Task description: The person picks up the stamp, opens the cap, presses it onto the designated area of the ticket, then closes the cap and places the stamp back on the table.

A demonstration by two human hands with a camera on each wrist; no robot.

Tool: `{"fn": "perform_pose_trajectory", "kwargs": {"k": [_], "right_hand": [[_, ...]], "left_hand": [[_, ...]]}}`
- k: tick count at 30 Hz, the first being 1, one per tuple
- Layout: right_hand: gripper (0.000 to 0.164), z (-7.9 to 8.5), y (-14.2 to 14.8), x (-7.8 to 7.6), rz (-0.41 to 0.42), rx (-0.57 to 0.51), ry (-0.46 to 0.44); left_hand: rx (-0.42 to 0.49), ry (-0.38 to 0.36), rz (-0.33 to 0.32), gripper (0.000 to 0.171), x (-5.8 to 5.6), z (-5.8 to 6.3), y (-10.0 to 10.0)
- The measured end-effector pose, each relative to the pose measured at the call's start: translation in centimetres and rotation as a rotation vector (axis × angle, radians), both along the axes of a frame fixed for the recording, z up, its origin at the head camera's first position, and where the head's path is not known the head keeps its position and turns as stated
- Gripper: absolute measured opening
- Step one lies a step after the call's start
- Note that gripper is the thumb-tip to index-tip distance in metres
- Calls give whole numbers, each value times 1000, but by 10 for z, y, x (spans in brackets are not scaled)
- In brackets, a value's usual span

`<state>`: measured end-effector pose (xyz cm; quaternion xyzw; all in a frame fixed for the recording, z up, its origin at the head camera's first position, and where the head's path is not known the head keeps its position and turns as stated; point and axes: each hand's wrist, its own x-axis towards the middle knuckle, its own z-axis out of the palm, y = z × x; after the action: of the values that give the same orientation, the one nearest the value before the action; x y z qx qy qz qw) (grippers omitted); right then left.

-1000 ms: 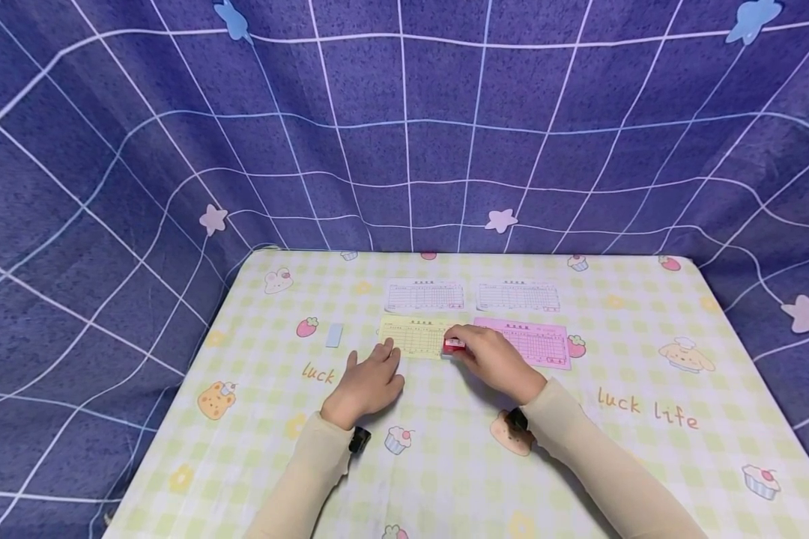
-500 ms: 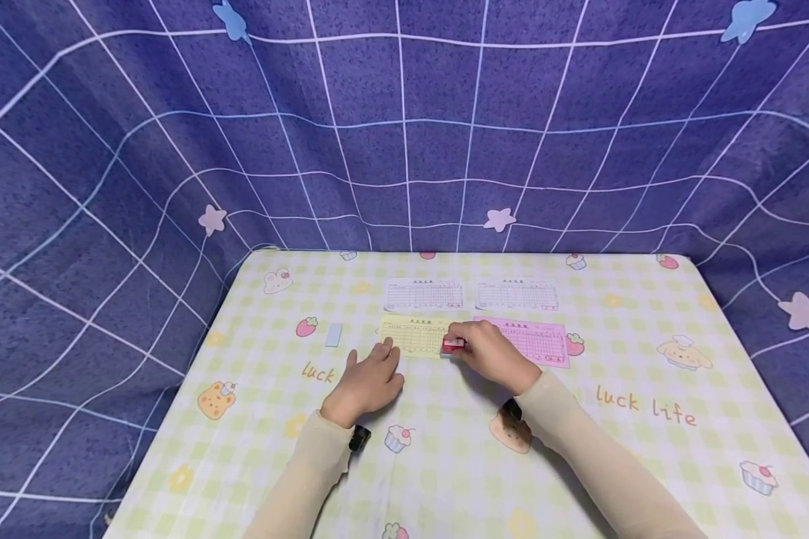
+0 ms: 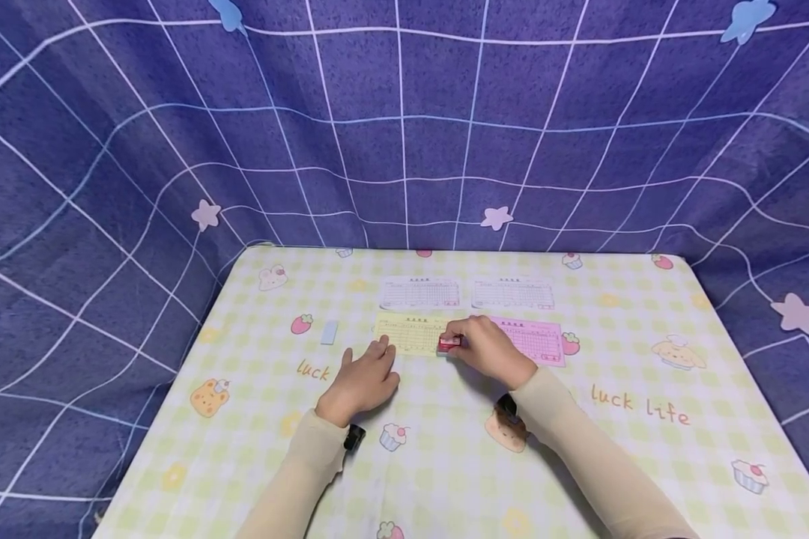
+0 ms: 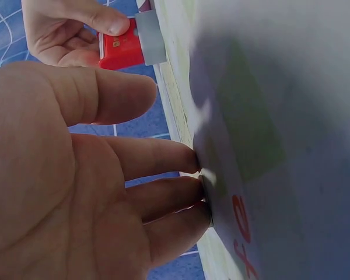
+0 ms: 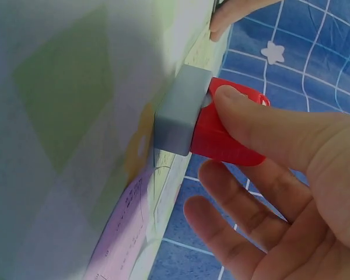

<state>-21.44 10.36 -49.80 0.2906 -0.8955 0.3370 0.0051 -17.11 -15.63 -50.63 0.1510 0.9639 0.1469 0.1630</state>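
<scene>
My right hand (image 3: 491, 349) pinches a red stamp (image 3: 449, 342) with a grey base between thumb and fingers. In the right wrist view the stamp's grey base (image 5: 184, 111) sits at the paper surface, with the thumb on the red body and the other fingers relaxed. It stands at the lower right corner of a yellow form slip (image 3: 404, 335), hiding that corner. Fingertips of my left hand (image 3: 359, 383), fingers extended, rest at the slip's lower left edge. A pink form slip (image 3: 532, 344) lies just right, partly covered by my right hand.
Two white form slips (image 3: 419, 293) lie side by side behind the coloured ones, each with a red mark at lower right. A small pale blue rectangle (image 3: 329, 332) lies left of the yellow slip. A patterned cloth (image 3: 243, 464) covers the table; a blue curtain (image 3: 404, 135) hangs behind.
The head view has shifted slightly, so everything appears a little further left. Both hands and the stamp keep their places on the yellow slip.
</scene>
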Motion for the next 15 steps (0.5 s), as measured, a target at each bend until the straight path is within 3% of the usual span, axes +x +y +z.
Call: {"fn": "perform_pose_trajectory", "kwargs": {"k": [15], "right_hand": [[20,-3,4,3,-55,-52,-93]], "left_hand": [[1,-10,-11,61,-1,2,2]]}}
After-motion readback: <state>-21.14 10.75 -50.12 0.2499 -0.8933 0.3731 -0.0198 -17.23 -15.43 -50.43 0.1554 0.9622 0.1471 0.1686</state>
